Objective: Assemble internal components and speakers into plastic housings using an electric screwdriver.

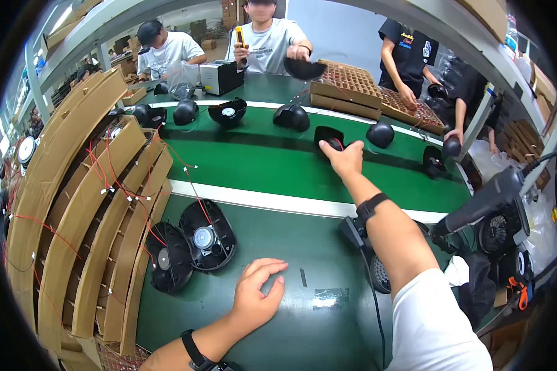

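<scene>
My right hand (345,159) reaches across to the green belt and grips a black plastic speaker housing (328,133) by its near edge. A bit of red wire shows at that housing, and the fingers beneath are partly hidden. Low over the dark green worktop (278,226), my left hand (258,294) is open and holds nothing, thumb apart from loosely bent fingers. Two black housing halves lie to its left: one (214,253) with a silver speaker driver (207,238) inside, the other (178,272) beside it, with red wires running to both.
Cardboard trays (99,229) with red wires are stacked at the left. More housings (291,117) sit along the green belt (254,164). A black device on a stand (483,198) and a cable (377,309) are at the right. Co-workers handle parts beyond the belt, near divided cartons (346,102).
</scene>
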A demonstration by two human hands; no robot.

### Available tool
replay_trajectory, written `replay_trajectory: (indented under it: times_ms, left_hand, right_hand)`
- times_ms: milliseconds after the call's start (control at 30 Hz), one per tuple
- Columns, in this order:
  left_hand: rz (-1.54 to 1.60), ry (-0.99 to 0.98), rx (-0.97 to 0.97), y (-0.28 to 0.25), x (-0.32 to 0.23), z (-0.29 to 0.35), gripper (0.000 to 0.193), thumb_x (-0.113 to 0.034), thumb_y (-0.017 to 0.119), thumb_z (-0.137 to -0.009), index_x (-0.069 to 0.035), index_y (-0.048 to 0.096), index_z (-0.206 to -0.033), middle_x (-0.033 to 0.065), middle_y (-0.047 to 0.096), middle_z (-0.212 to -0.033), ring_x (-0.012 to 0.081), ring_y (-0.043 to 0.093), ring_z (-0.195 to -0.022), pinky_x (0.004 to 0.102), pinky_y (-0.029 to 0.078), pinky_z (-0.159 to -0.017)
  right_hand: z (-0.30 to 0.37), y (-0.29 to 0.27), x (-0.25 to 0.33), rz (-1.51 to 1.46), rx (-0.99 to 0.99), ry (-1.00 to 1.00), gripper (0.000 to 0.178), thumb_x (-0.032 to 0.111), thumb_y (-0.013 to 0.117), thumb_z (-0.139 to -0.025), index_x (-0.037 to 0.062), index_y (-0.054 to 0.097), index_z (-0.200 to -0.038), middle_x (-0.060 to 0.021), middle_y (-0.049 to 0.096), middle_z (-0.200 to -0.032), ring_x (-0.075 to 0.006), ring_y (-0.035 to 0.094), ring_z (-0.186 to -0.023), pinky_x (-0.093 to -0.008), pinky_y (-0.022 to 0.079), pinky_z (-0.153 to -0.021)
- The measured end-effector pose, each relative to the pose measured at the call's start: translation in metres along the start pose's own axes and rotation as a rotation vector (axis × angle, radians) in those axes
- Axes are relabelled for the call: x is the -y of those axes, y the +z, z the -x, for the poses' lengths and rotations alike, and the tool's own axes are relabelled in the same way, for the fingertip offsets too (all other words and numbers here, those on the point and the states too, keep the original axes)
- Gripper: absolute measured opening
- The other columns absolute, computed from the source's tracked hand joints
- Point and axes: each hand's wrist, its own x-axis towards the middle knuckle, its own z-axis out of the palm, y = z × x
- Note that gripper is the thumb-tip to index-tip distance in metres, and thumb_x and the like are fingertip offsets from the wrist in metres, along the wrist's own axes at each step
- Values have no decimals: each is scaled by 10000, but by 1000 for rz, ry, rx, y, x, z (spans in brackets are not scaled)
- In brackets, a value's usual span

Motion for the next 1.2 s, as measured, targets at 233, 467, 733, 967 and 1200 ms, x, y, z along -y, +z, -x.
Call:
replay_trajectory:
  times_ms: [233,467,733,967,1200]
  left_hand:
    - [-88,32,62,2,3,-7,252,37,645,-849,-10,710,-1088,144,678,-1140,270,640,-1083,360,481,-973]
    - [-49,4,45,5,7,-15,243,44,649,-825,-4,716,-1054,150,679,-1140,275,630,-1060,364,474,-963]
    - [-100,-62,67,6,-2,-5,221,60,622,-843,12,701,-1044,147,660,-1129,248,620,-1089,355,465,-989]
    - [-195,-13,108,7,-11,-10,214,40,647,-825,-11,717,-1021,139,675,-1115,270,614,-1040,365,464,-945]
    - [-214,-19,108,13,-13,-16,209,23,661,-811,-15,718,-1008,130,683,-1108,280,611,-1029,378,463,-930]
  right_hand:
    - [-24,-9,18,130,135,84,989,739,738,-691,-56,599,-1264,-256,607,-1330,-378,624,-1217,-479,509,-1013]
    - [-57,-32,-13,256,-65,-7,464,388,552,-890,-3,716,-1077,-250,670,-1194,-403,638,-1159,-512,510,-978]
    - [-106,-131,-117,805,-49,-135,404,358,654,-832,71,720,-1108,-185,728,-1121,-372,695,-1063,-468,553,-940]
    - [-161,-182,-167,1186,-76,-114,925,639,687,-805,35,445,-1463,-218,468,-1494,-362,450,-1393,-463,395,-1135]
    - [-173,-198,-182,762,-52,304,1017,639,704,-763,75,335,-1526,-185,532,-1478,-351,509,-1371,-499,381,-1129]
